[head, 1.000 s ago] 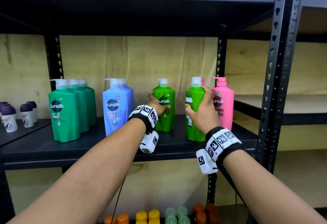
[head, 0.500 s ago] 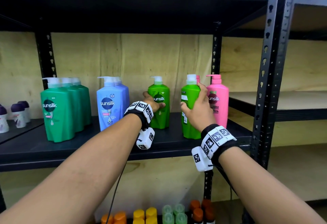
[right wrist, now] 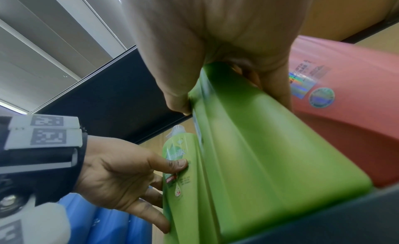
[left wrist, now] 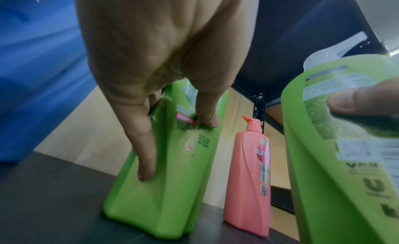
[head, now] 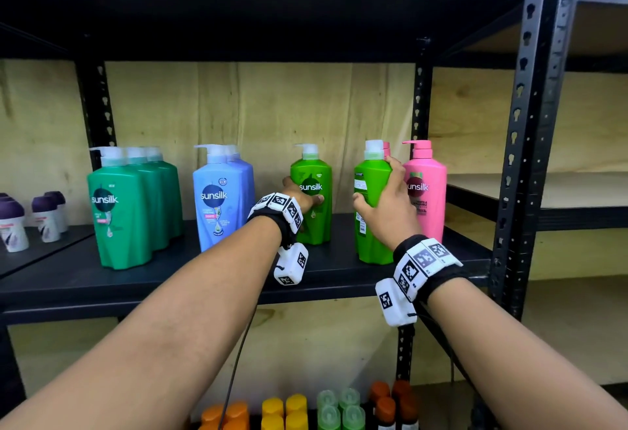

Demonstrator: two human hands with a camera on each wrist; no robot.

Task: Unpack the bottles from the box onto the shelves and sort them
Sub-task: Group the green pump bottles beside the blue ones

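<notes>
Two light green Sunsilk pump bottles stand on the black shelf (head: 190, 280). My left hand (head: 300, 196) grips the rear green bottle (head: 312, 171) with the thumb across its label and the fingers down its side; the left wrist view shows this left hand (left wrist: 176, 136) on that bottle (left wrist: 164, 205). My right hand (head: 380, 191) grips the front green bottle (head: 372, 249) by its upper body, right beside a pink bottle (head: 428, 198). In the right wrist view the right hand (right wrist: 226, 94) clasps this green bottle (right wrist: 270, 162) against the pink bottle (right wrist: 345, 128).
Dark green bottles (head: 119, 218) and blue bottles (head: 217, 198) stand in rows further left on the shelf. Small purple-capped containers (head: 13, 225) sit on the neighbouring left shelf. Coloured caps (head: 285, 409) fill the shelf below. A black upright (head: 520, 157) borders another shelf unit on the right.
Both hands keep the same holds on the two green bottles. Only the head view has shifted slightly.
</notes>
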